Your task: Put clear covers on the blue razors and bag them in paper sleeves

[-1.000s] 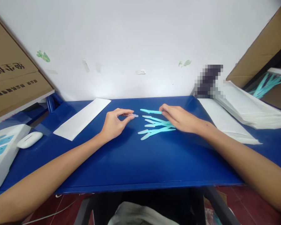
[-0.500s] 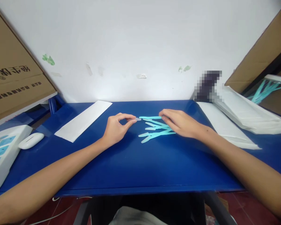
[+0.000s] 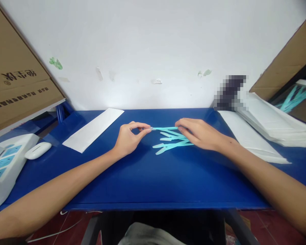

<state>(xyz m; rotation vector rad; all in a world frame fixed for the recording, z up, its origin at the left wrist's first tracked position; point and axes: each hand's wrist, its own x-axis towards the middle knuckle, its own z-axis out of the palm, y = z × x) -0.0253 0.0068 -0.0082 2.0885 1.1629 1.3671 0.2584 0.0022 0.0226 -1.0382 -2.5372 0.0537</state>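
My right hand (image 3: 197, 132) pinches the handle of a turquoise eyebrow razor (image 3: 165, 128), held level and pointing left. Between the thumb and index finger of my left hand (image 3: 130, 137) is a small translucent cap (image 3: 152, 128). It meets the razor's tip; how far it covers the blade is too small to tell. Just below, several more turquoise eyebrow razors (image 3: 172, 146) lie fanned out on the blue table (image 3: 142, 180), their handle ends partly hidden behind my right hand.
A white paper strip (image 3: 94, 131) lies at left, near a white earphone case (image 3: 38, 150) and a power strip (image 3: 7, 166). White envelopes (image 3: 277, 119) are piled at right, beside a clear container of turquoise razors (image 3: 297, 97). Cardboard boxes (image 3: 17, 61) flank the table.
My left hand has brought the translucent cap rightward onto the razor's tip, closing the small gap between them. My right hand keeps its hold; the view has shifted slightly.
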